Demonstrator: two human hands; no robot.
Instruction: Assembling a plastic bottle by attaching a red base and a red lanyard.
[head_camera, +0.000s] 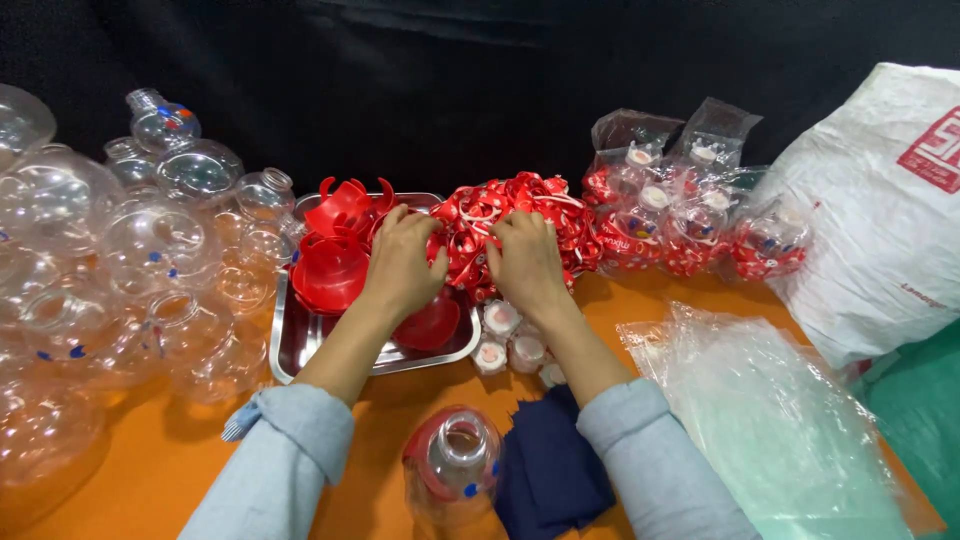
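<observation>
Nearest, a clear bottle (452, 465) stands on the orange counter (150, 470) between the sleeves. Beyond, the left hand (400, 262) and right hand (527, 258) both dig curled fingers into the red ribbon pile (520, 215); tangled ribbons could drag loose pieces off the steel tray (290, 350).

One steel tray (283, 345), four white caps (500, 320), one dark blue cloth (550, 470), two hands (465, 258).

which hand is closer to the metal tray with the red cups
Left. The left hand is over the metal tray, next to the red cups. The right hand is past the tray's right edge, on the pile of red ribbons.
</observation>
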